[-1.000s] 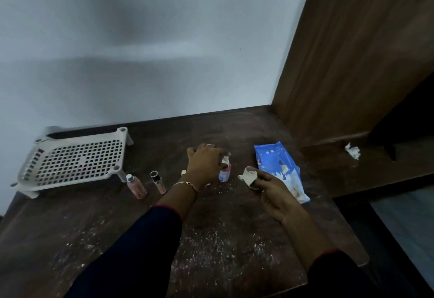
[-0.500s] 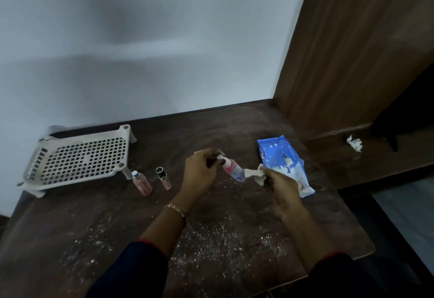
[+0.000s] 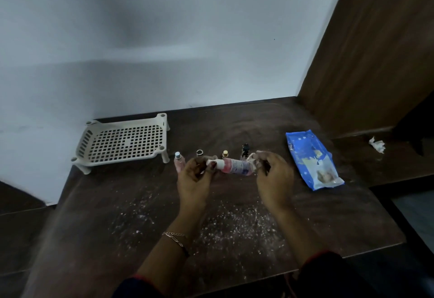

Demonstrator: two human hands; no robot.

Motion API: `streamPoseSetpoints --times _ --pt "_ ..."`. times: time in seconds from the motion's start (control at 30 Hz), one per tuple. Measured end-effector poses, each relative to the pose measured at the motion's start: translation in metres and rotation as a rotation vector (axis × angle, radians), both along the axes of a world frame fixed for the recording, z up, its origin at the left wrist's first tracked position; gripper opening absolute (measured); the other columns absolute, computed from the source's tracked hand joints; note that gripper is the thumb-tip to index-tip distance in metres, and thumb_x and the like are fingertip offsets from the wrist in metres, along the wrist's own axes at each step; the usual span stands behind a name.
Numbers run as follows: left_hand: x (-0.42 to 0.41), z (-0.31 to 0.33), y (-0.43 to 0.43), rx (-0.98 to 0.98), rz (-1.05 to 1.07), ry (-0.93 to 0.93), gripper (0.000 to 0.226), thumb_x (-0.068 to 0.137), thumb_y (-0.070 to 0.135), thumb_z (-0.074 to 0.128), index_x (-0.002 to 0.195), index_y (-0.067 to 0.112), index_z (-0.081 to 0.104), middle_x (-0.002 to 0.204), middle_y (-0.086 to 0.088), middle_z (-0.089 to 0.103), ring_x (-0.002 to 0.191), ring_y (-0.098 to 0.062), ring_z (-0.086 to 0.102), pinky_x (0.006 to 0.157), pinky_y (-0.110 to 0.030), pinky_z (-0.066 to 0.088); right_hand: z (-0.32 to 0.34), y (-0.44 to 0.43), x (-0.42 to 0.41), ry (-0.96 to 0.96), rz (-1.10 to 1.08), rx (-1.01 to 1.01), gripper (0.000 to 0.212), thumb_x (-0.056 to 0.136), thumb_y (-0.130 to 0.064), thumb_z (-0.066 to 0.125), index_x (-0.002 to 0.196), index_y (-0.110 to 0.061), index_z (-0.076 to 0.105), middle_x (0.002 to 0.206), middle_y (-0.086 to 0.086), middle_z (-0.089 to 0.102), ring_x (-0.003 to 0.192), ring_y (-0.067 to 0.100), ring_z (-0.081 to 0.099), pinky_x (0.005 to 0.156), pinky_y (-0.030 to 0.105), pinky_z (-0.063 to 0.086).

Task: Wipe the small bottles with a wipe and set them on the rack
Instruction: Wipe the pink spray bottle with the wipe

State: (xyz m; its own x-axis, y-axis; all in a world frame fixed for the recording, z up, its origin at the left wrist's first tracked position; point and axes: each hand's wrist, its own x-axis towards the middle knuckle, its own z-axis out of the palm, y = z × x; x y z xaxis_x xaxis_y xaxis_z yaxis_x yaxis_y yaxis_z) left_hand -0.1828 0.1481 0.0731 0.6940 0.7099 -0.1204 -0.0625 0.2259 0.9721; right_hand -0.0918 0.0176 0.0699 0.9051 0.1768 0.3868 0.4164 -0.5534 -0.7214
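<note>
The left hand [image 3: 195, 177] pinches the white cap of the pink bottle [image 3: 234, 166], held sideways above the tabletop [image 3: 117, 203]. The right hand [image 3: 273, 177] grips the wipe [image 3: 252, 157] against the bottle's other end. The rack [image 3: 124, 142] stands well apart, far left.

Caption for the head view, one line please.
Left hand holds a small pink bottle sideways by its cap; right hand presses a wipe to its base, above the table.

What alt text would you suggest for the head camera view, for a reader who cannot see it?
Two hands hold a small pink bottle sideways over a dark table: the left hand grips its white cap, the right hand presses a wipe to its base. Four bottles stand behind, between a white rack and a blue wipe pack.
</note>
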Motion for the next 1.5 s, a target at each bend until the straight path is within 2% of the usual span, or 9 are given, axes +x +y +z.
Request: streamPoseSetpoints --times 0.13,0.37,0.5,0.63,0.83,0.9,1.1,1.27,1.5 --pt "-0.018 0.004 0.004 -0.01 -0.009 -0.048 0.015 0.084 0.0 0.062 0.089 0.014 0.066 0.099 -0.005 0.072 0.1 -0.02 0.068 0.086 -0.037 0.054 0.006 0.019 -0.03 -0.019 0.064 -0.115 0.021 0.084 -0.003 0.058 0.098 -0.016 0.067 0.089 0.002 0.068 0.085 0.02 0.058 0.071 0.029 0.04" --pt "-0.031 0.013 0.012 -0.049 -0.001 -0.158 0.017 0.084 -0.006 0.058 0.091 0.008 0.064 0.097 -0.007 0.07 0.095 -0.019 0.067 0.082 -0.028 0.057 0.021 0.037 -0.061 -0.223 0.292 -0.14 0.039 0.082 -0.006 0.04 0.107 -0.014 0.069 0.102 -0.002 0.068 0.096 0.011 0.056 0.086 0.004 0.032" --pt "-0.035 0.017 0.01 -0.108 -0.003 -0.188 0.018 0.085 -0.006 0.056 0.091 0.01 0.063 0.091 0.001 0.074 0.095 -0.013 0.068 0.085 -0.029 0.056 0.01 0.022 -0.053 -0.247 0.303 -0.148 0.045 0.072 0.017 0.06 0.107 -0.01 0.068 0.103 0.002 0.068 0.097 0.007 0.054 0.09 0.009 0.038" --pt "-0.043 0.009 0.01 -0.202 0.028 -0.243 0.02 0.086 -0.006 0.055 0.09 0.013 0.062 0.09 0.003 0.074 0.095 -0.012 0.067 0.084 -0.029 0.056 -0.001 0.006 -0.045 -0.186 0.238 -0.206 0.04 0.072 0.015 0.065 0.103 -0.01 0.068 0.1 0.004 0.069 0.093 0.016 0.06 0.078 0.035 0.055" --pt "-0.048 -0.003 -0.008 -0.168 0.058 -0.185 0.013 0.086 -0.004 0.057 0.093 0.007 0.061 0.086 0.003 0.074 0.089 -0.011 0.069 0.076 -0.023 0.057 0.005 0.031 -0.073 -0.217 0.289 -0.193 0.032 0.082 -0.007 0.045 0.101 -0.009 0.069 0.1 0.003 0.07 0.093 0.015 0.062 0.082 0.017 0.047" --pt "-0.051 -0.008 -0.009 -0.181 0.082 -0.198 0.013 0.087 -0.002 0.057 0.092 0.008 0.062 0.091 -0.002 0.073 0.091 -0.015 0.068 0.077 -0.025 0.057 0.005 0.034 -0.078 -0.248 0.373 -0.189 0.037 0.084 -0.013 0.038 0.103 -0.008 0.069 0.103 0.003 0.069 0.097 0.014 0.062 0.085 0.021 0.051" --pt "-0.058 -0.03 -0.013 -0.279 0.151 -0.208 0.017 0.087 0.002 0.057 0.104 -0.002 0.059 0.108 -0.016 0.067 0.103 -0.023 0.064 0.091 -0.035 0.054 -0.023 -0.001 -0.066 -0.33 0.33 -0.265 0.032 0.077 -0.006 0.051 0.105 -0.007 0.068 0.1 0.007 0.07 0.09 0.019 0.065 0.078 0.022 0.05" --pt "-0.059 -0.047 -0.029 -0.332 0.181 -0.217 0.01 0.086 0.002 0.059 0.095 0.004 0.061 0.094 -0.009 0.072 0.093 -0.018 0.068 0.078 -0.027 0.058 -0.046 -0.004 -0.076 -0.331 0.312 -0.212 0.033 0.081 -0.006 0.048 0.107 -0.009 0.068 0.103 0.003 0.07 0.098 0.015 0.062 0.086 0.022 0.05" --pt "-0.063 -0.071 -0.037 -0.277 0.177 -0.253 0.003 0.087 0.007 0.06 0.09 0.007 0.061 0.084 -0.007 0.071 0.074 -0.012 0.069 0.063 -0.021 0.056 -0.074 -0.015 -0.078 -0.589 0.541 -0.22 0.026 0.09 -0.014 0.049 0.104 -0.005 0.07 0.108 0.005 0.069 0.102 0.018 0.061 0.09 0.027 0.05"
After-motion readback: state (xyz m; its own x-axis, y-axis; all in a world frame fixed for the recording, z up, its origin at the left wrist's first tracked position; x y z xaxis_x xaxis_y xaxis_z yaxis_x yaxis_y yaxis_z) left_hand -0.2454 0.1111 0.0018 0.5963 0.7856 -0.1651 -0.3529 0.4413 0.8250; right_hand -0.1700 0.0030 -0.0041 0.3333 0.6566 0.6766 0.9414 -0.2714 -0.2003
